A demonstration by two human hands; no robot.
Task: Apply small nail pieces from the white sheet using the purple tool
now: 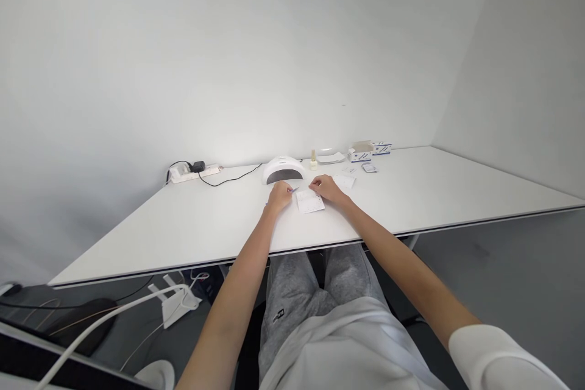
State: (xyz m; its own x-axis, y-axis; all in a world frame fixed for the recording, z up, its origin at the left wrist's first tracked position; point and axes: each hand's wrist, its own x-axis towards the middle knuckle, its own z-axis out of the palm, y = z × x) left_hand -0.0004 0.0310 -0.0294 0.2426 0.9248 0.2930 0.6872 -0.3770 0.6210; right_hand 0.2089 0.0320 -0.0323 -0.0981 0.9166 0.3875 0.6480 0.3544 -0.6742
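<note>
My left hand (280,196) is closed around a thin bluish tool (295,189), too small to name, with its tip pointing right. A white sheet with small dark marks (310,202) lies on the table between my hands. At its upper right edge, my right hand (327,187) has its fingers pinched together; whatever is between them is too small to make out. Just behind my left hand stands a white arched nail lamp (282,164) with a dark opening facing me. A second white sheet (344,181) lies beyond my right hand.
On the white table (439,189), a small pale yellow bottle (313,162) stands beside the lamp. A white tray (331,158), an open box (361,153) and a small flat packet (369,167) sit toward the back right. A power strip (194,174) with a cable lies at back left.
</note>
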